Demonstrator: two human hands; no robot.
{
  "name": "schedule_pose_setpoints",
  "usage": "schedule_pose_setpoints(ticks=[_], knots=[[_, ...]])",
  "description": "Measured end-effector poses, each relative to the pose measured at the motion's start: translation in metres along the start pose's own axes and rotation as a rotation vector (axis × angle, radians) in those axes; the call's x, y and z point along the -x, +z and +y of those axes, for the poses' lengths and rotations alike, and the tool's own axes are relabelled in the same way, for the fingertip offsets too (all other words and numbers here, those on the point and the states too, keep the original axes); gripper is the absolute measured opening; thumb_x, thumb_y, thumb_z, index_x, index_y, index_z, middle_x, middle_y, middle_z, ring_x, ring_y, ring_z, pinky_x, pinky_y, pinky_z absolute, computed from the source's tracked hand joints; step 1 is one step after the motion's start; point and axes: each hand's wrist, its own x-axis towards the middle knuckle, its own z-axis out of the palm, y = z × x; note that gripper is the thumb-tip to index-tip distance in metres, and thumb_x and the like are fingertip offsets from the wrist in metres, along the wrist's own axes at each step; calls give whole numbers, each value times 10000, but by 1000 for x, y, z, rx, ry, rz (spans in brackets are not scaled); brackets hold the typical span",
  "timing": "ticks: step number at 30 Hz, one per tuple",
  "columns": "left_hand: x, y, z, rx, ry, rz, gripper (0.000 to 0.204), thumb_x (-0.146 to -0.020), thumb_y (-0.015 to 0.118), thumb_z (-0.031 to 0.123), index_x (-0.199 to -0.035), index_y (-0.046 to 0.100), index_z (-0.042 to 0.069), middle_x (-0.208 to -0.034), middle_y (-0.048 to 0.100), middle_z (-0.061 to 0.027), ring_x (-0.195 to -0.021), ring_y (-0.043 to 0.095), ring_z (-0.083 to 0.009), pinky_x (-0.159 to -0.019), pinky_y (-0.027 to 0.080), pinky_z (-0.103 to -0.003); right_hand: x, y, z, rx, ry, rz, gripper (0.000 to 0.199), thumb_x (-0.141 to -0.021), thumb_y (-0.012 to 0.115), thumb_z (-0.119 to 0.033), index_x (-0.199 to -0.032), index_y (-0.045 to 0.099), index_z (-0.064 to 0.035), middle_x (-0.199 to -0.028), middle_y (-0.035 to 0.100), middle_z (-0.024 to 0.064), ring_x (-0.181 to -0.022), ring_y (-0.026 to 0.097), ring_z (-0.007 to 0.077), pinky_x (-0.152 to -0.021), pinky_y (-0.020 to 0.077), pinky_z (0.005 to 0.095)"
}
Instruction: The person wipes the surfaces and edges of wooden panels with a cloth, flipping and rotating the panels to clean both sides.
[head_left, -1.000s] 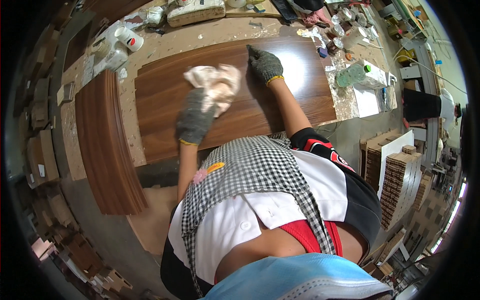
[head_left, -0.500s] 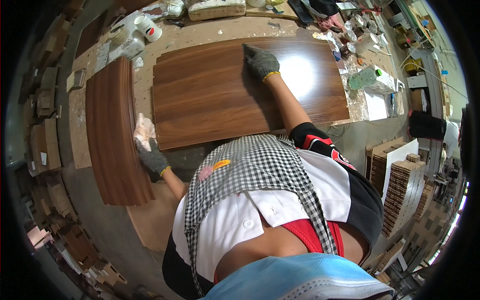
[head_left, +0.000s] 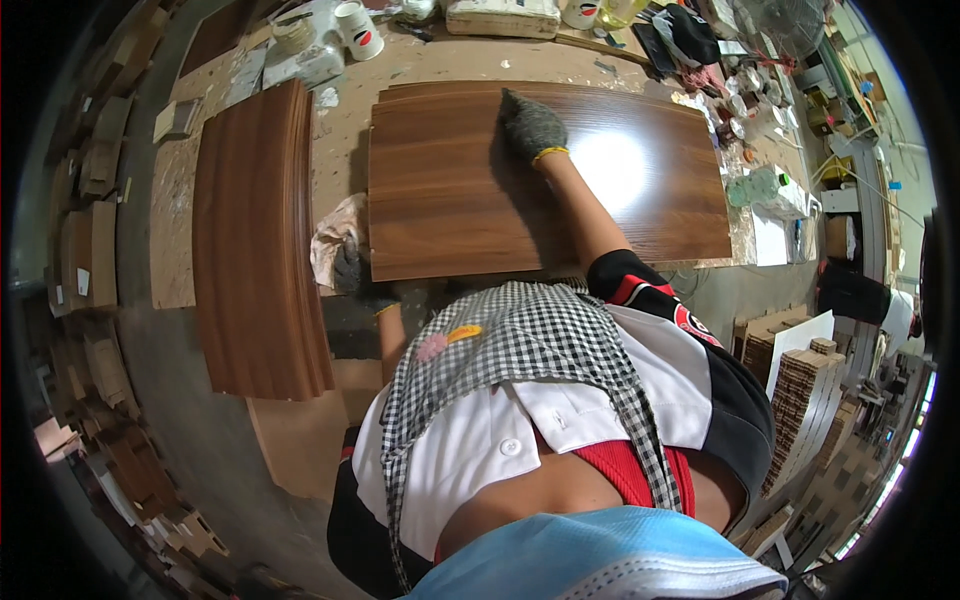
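My right hand (head_left: 535,127), in a grey knit glove with a yellow cuff, rests on a brown wood-grain board (head_left: 450,200), close to its far edge. Its fingers look stretched out and lie against the surface, with nothing visible in them. At the board's near left corner, my left hand (head_left: 352,268) wears a matching glove and is closed on a crumpled, stained whitish rag (head_left: 335,238); the board's corner and shadow partly hide its fingers. More boards show under the edges of this one. Left of the rag lies a stack of narrower brown boards (head_left: 255,240).
White cups (head_left: 358,32), a pale block (head_left: 503,18) and a small wooden block (head_left: 177,120) stand on the stained worktable (head_left: 170,230). Jars and a green-tinted bottle (head_left: 755,187) crowd its right side. Cardboard stacks (head_left: 805,400) stand on the floor at right.
My left hand has brought the rag rightward, from beside the narrow stack to the large board's near left corner. My right hand stays on the board. The whole view has shifted slightly.
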Motion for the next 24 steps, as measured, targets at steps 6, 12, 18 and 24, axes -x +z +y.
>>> schedule_pose_setpoints(ticks=[6,12,18,24], knots=[[-17,-29,40,88,-8,14,490,-962,527,426,-1354,562,134,-1287,576,-126,-1194,526,-336,-1027,399,-495,4,25,-72,-41,-70,0,375,-960,466,-260,-1294,619,-183,-1202,676,177,-1104,637,390,-938,497,504],[-13,-13,23,90,11,19,393,-979,539,348,-1314,610,155,-1305,590,-107,-1235,523,-308,-1024,412,-483,-10,45,-52,-51,-52,80,377,-977,471,-320,-1301,619,-197,-1226,668,169,-1108,635,391,-941,497,500],[-14,1,23,58,11,19,352,-999,509,331,-1290,638,182,-1274,610,-96,-1194,557,-299,-984,441,-486,-18,51,-109,43,-231,-142,411,-972,479,-312,-1352,595,-206,-1271,644,174,-1162,606,386,-984,479,476],[-7,8,14,62,-15,68,347,-993,521,343,-1274,652,188,-1255,618,-90,-1155,582,-324,-947,465,-496,-42,76,-137,157,-345,-253,370,-978,467,-366,-1236,653,-178,-1229,667,171,-1109,634,400,-946,500,478]])
